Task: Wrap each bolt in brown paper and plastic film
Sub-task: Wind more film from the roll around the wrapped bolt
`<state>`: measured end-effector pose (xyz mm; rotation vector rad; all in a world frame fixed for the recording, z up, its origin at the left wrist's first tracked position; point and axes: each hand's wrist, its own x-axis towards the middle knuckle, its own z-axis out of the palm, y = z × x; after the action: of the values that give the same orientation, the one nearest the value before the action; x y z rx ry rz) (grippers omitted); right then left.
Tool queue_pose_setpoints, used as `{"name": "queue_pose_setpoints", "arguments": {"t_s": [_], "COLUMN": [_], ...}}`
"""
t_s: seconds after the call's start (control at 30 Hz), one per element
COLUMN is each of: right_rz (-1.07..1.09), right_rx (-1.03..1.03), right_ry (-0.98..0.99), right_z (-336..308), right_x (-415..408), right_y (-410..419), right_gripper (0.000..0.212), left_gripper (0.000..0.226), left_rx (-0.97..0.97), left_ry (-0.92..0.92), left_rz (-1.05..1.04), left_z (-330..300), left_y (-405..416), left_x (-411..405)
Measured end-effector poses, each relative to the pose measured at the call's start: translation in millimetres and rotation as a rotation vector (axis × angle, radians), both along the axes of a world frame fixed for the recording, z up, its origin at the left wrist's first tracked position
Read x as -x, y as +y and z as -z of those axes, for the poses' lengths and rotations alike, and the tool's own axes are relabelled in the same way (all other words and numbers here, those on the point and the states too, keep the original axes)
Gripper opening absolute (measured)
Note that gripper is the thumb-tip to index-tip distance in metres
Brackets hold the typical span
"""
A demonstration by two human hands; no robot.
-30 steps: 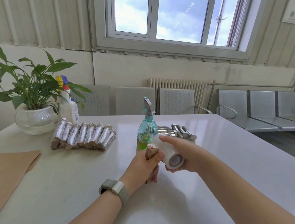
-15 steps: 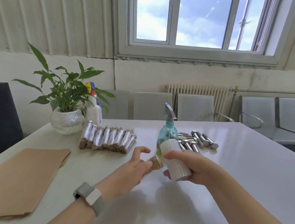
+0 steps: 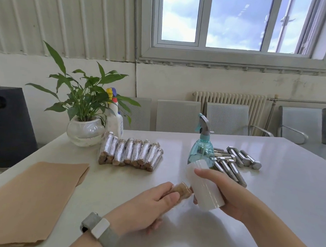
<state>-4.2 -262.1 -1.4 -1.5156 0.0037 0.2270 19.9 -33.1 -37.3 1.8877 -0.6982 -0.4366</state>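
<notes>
A moment ago the left hand (image 3: 151, 207) had let go, fingers spread above the paper-wrapped bolt (image 3: 181, 191); now its grip has closed around the bolt again, thumb and fingers curled over the brown paper just below the middle of the frame, with only the bolt's end showing. I take that to mean the person has simply re-seated the hold so the film can go on: the paper layer looks done and the plastic layer is just starting.

The right hand (image 3: 232, 195) grips the white roll of plastic film (image 3: 204, 188), thumb on top and fingers underneath, the roll tilted with its near end toward the lower right. The roll's side sits right against the bolt's exposed end; whether a strip of film already bridges them I cannot tell. Both wrists hover low over the bench (image 3: 278, 199), forearms coming in from the bottom edge.

Up the frame, a row of finished wrapped bolts (image 3: 130, 153) lies left of centre, bare bolts (image 3: 237, 162) wait at the right behind the spray bottle (image 3: 202, 147), and a sheet of brown paper (image 3: 31, 199) covers the lower left.
</notes>
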Motion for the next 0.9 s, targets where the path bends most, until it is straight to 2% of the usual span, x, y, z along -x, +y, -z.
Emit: {"name": "queue_pose_setpoints", "arguments": {"t_s": [0.1,0.23,0.43,0.77,0.9], "right_rz": [0.023,0.079,0.161,0.179,0.218], "right_rx": [0.097,0.201,0.172,0.162,0.271], "right_ry": [-0.048,-0.142,-0.239,-0.266,-0.372], "right_z": [0.1,-0.5,-3.8,-1.4,-0.2], "right_x": [1.7,3.6,6.2,5.7,8.2], "right_y": [2.3,5.9,8.7,14.6,22.7], "right_gripper": [0.058,0.046,0.047,0.064,0.056], "left_gripper": [0.037,0.035,0.035,0.037,0.034], "left_rx": [0.019,-0.016,0.061,-0.045,0.007], "left_ry": [0.004,-0.136,-0.209,-0.377,-0.344], "left_rz": [-0.024,-0.069,-0.092,-0.166,-0.228], "left_z": [2.6,1.5,4.8,6.8,5.9], "left_y": [-1.3,-0.4,-1.7,0.2,-4.1], "left_x": [-0.8,-2.8,-2.8,-6.6,-2.9]}}
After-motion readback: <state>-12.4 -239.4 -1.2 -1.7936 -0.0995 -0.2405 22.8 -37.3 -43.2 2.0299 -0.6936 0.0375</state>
